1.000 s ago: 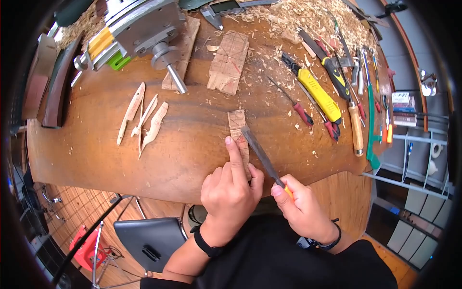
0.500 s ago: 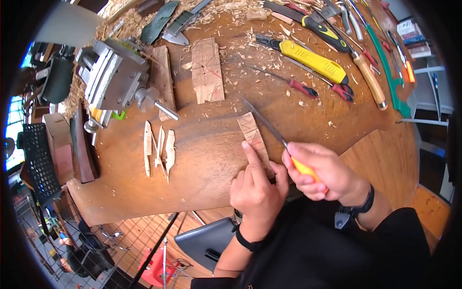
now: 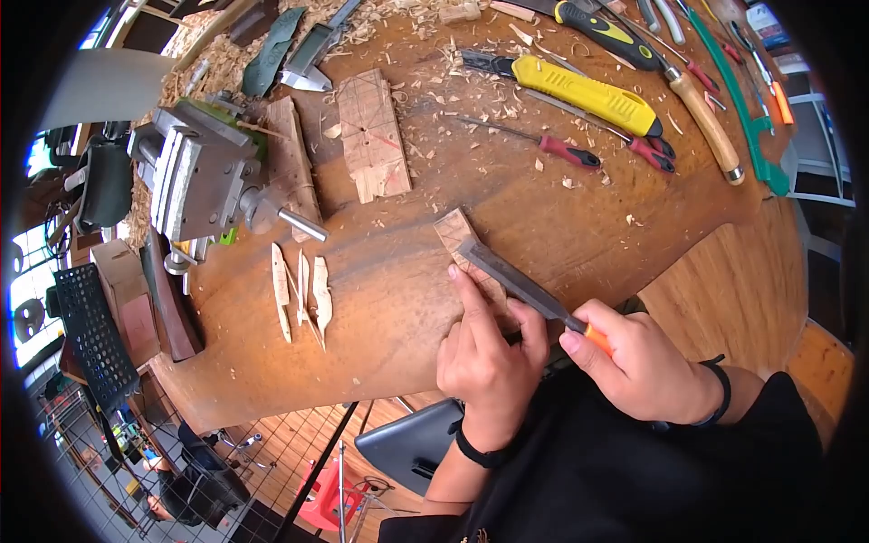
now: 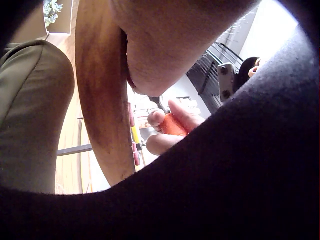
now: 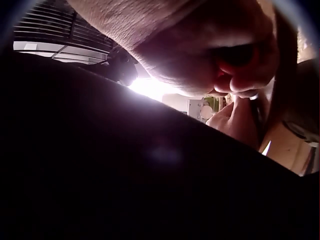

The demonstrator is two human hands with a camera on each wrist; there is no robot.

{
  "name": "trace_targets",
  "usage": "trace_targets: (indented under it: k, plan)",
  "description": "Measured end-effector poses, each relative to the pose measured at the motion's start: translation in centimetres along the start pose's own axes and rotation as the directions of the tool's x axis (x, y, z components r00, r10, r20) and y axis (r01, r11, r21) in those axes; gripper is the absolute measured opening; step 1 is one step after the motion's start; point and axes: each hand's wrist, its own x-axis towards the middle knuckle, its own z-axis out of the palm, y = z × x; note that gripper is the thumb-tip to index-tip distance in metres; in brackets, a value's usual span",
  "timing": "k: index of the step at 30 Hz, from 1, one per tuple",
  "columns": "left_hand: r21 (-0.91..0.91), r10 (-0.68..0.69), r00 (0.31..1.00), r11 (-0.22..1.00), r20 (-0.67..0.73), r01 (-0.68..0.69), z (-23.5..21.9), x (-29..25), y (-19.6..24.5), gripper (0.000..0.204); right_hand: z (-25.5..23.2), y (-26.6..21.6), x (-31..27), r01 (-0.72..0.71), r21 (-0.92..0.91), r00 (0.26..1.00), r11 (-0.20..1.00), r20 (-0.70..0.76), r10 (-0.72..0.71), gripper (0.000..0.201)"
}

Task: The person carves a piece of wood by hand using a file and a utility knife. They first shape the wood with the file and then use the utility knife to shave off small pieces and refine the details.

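Note:
A small wooden strip with pencil and red marks lies at the front of the wooden table. My left hand holds its near part, index finger stretched along the side and thumb opposite. In the head view, my right hand grips a flat metal file by its orange handle, thumb along the top. The file's blade slants across the strip, its far end overlapping the marked face. The right wrist view is dark, with the right hand above part of the left hand.
Several thin carved wood pieces lie to the left. Behind them are a metal vise and a marked board. To the right lie a yellow utility knife, a red-handled screwdriver and a wooden-handled tool. Shavings cover the back.
The file went forward past the strip's right edge, then came back across its face. The strip has tilted in view, its far end leaning left. The head view has turned.

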Motion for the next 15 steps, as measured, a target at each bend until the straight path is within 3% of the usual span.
trace_targets:
  k: [3, 15]
  plan:
    - [0.01, -0.006, 1.0, 1.0, 0.006, 0.006, 0.1, -0.1, 0.1, 0.066, 0.3, 0.3, 0.3, 0.016, -0.093, 0.997, 0.996, -0.079, -0.023, 0.023]
    - [-0.009, 0.011, 1.0, 1.0, 0.012, -0.011, 0.0, -0.1, -0.1, 0.068, 1.2, -0.7, 1.2, -0.029, -0.213, 0.998, 0.977, -0.062, 0.016, 0.024]
